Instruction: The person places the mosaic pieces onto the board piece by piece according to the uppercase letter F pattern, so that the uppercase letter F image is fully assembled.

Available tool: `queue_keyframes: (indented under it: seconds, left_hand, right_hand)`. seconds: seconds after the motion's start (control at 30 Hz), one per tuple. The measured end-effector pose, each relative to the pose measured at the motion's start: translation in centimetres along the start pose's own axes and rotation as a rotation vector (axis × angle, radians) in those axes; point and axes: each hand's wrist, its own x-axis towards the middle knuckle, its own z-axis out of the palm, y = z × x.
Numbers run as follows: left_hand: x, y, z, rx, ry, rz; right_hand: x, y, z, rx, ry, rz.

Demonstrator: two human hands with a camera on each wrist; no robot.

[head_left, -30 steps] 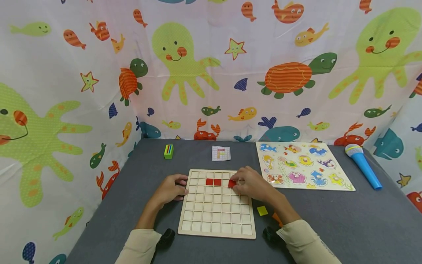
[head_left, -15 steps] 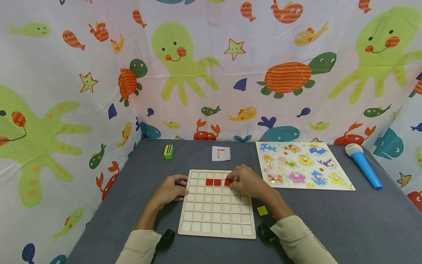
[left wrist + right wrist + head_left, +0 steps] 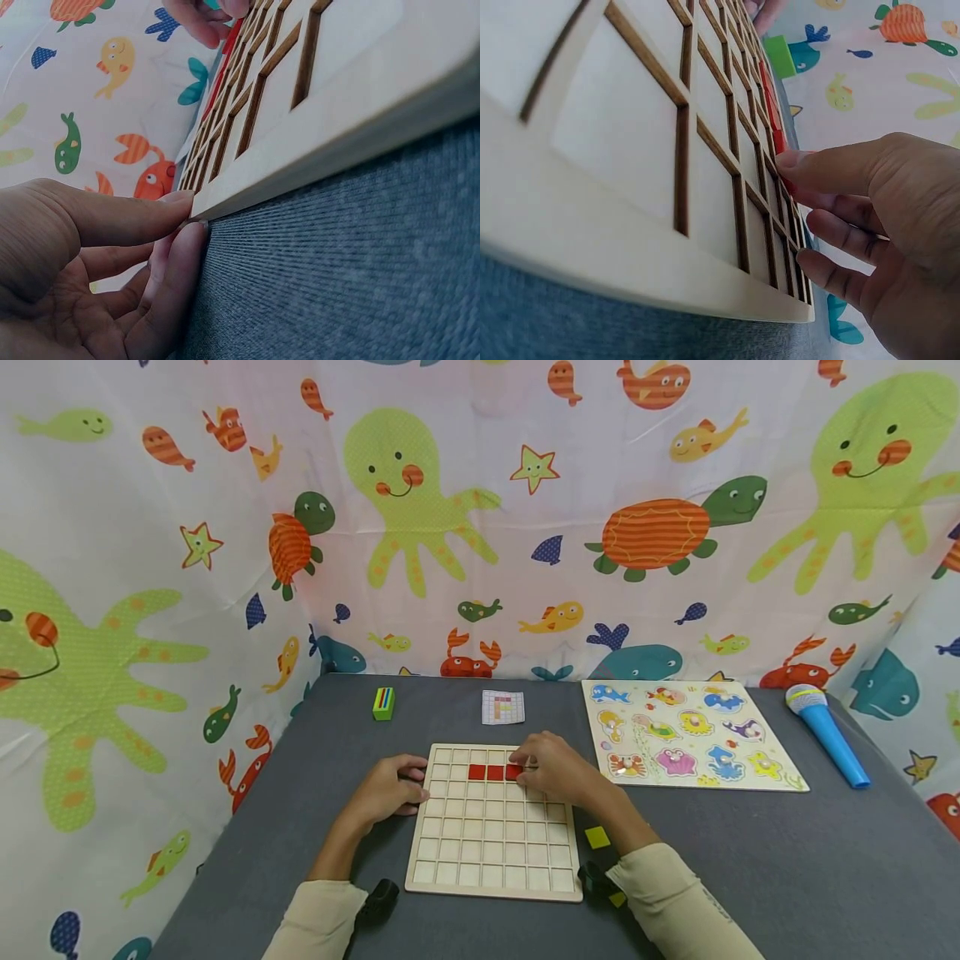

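Red tile [image 3: 513, 772] sits over the far part of the wooden grid board [image 3: 491, 832], second row from the board's far edge, just right of two seated tiles [image 3: 476, 772]. Right hand [image 3: 558, 768] pinches it, a narrow grip; left hand [image 3: 386, 789] pinches the board's left edge. Pattern card [image 3: 502, 707] lies beyond the board, yellow tile [image 3: 597, 837] just right of it. Fingers hide the red tile's right side; whether it is fully down, cannot tell. Judgement: square its edges to the raised dividers, release gently, then press flat with one fingertip. Steady left hold should keep the board from sliding; avoid nudging the neighbours.
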Motion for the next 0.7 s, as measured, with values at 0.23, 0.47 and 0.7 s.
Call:
queue_keyframes:
  seconds: [0.23, 0.47, 0.7]
  left_hand:
    - [0.13, -0.14, -0.03, -0.008, -0.007, 0.003]
    - [0.16, -0.25, -0.03, -0.009, -0.007, 0.002]
    - [0.17, -0.27, -0.02, -0.012, -0.009, 0.0]
  right_hand:
    - [-0.01, -0.07, -0.04, 0.003, 0.002, 0.014]
    - [-0.27, 0.02, -0.16, 0.024, 0.007, 0.0]
    - [-0.88, 0.34, -0.55, 0.073, 0.019, -0.013]
